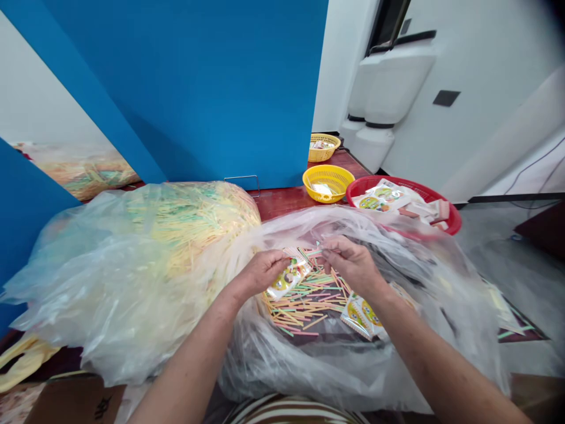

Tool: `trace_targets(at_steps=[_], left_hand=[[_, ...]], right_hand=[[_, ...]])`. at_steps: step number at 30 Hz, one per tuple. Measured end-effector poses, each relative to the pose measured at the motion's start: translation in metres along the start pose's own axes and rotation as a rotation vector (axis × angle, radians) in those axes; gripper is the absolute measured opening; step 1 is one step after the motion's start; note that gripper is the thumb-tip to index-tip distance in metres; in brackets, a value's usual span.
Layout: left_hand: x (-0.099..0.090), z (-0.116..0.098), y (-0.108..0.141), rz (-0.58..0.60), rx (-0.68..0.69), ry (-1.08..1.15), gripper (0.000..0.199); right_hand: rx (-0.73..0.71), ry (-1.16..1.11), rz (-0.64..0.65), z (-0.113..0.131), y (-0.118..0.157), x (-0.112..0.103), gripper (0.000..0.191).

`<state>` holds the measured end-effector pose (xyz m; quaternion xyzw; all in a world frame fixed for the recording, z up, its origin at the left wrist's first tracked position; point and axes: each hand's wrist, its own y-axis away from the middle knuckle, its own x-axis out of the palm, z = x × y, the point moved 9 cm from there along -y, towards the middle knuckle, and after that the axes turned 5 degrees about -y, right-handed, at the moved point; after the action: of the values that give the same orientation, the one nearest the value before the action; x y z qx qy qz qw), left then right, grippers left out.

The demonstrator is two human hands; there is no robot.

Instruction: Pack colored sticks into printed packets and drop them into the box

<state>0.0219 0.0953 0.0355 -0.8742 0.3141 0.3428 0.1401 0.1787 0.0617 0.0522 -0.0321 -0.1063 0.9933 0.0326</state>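
Observation:
My left hand [267, 271] pinches a small printed plastic packet [289, 277] with a yellow and white design. Close by on the right, my right hand [346, 259] has its fingertips pressed together around thin pastel sticks [314, 252] at the packet's upper end. Below both hands lies a loose heap of pink, green, yellow and orange sticks [304, 306] on a clear plastic bag [273, 365] spread open. More printed packets [362, 315] rest under my right forearm, partly hidden by it.
A large clear bag [189, 229] full of similar sticks bulges at the left. Behind the work area stand a yellow basket [329, 176], a second yellow basket [322, 154] and a red basket [454, 221] of packets. A blue panel [212, 88] rises at the back.

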Motion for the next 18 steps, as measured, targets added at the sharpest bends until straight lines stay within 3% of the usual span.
trace_targets(at_steps=[2,4,7,9,11,14,16,18], left_hand=[[0.004,0.012,0.0,-0.039,-0.104,0.078,0.027],[0.009,0.028,0.001,-0.082,-0.205,0.189,0.023],[0.012,0.049,0.006,-0.137,-0.301,0.253,0.028],[0.011,0.056,0.009,-0.142,-0.296,0.209,0.031],[0.009,0.057,0.012,-0.119,-0.259,0.158,0.032],[0.011,0.054,0.014,-0.076,-0.198,0.089,0.031],[0.011,0.052,0.015,-0.08,-0.179,0.017,0.031],[0.013,0.047,0.015,-0.079,-0.154,-0.047,0.033]], right_hand=[[-0.05,0.006,-0.014,0.011,0.002,0.002,0.015],[0.035,-0.113,0.003,0.004,0.004,0.006,0.016],[0.317,-0.43,0.004,-0.033,0.009,0.013,0.024],[0.452,-0.521,-0.025,-0.06,0.013,0.014,0.027],[0.517,-0.399,-0.063,-0.086,0.017,0.007,0.024],[0.492,0.061,-0.037,-0.103,0.021,-0.006,0.012],[0.381,0.314,0.028,-0.094,0.02,-0.008,0.012],[0.227,0.395,0.052,-0.07,0.015,-0.006,0.012]])
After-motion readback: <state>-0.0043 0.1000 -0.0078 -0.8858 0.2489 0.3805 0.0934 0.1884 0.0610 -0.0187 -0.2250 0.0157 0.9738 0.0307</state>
